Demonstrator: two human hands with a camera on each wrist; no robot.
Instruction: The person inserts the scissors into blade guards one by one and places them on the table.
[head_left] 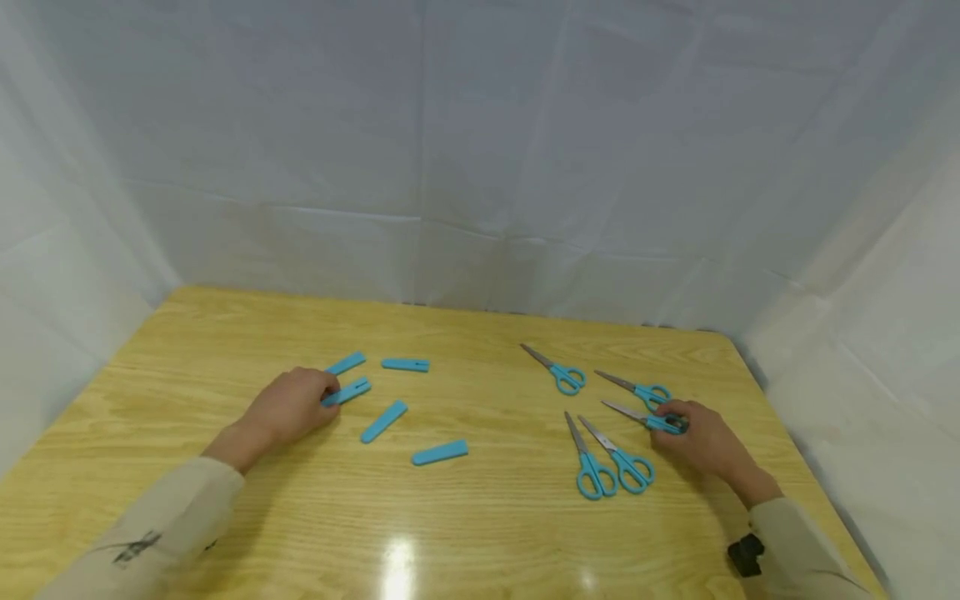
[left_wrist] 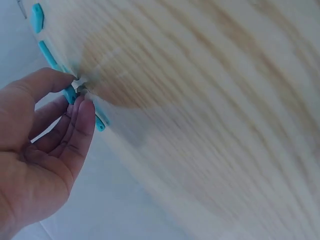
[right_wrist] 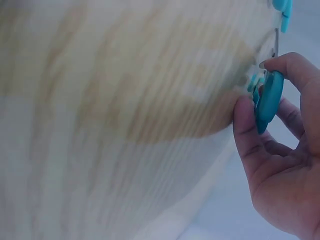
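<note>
My left hand (head_left: 292,407) pinches a blue scissor sheath (head_left: 349,392) by its closed end, its slotted end pointing right. In the left wrist view, thumb and fingertips meet around the sheath (left_wrist: 70,94). Just behind it lies another blue sheath (head_left: 347,363), partly hidden by the hand. On the right side my right hand (head_left: 701,437) holds a pair of scissors (head_left: 651,419) by the blue handles, blades pointing left. The right wrist view shows thumb and fingers on the handle (right_wrist: 270,102). A second pair of scissors (head_left: 637,390) lies right behind the held pair.
Three more blue sheaths lie nearby: one at the back (head_left: 406,365), a slanted one (head_left: 384,422) and a front one (head_left: 440,452). More scissors lie on the wooden table (head_left: 300,533): a far pair (head_left: 558,372) and two side by side, left (head_left: 592,467) and right (head_left: 622,461).
</note>
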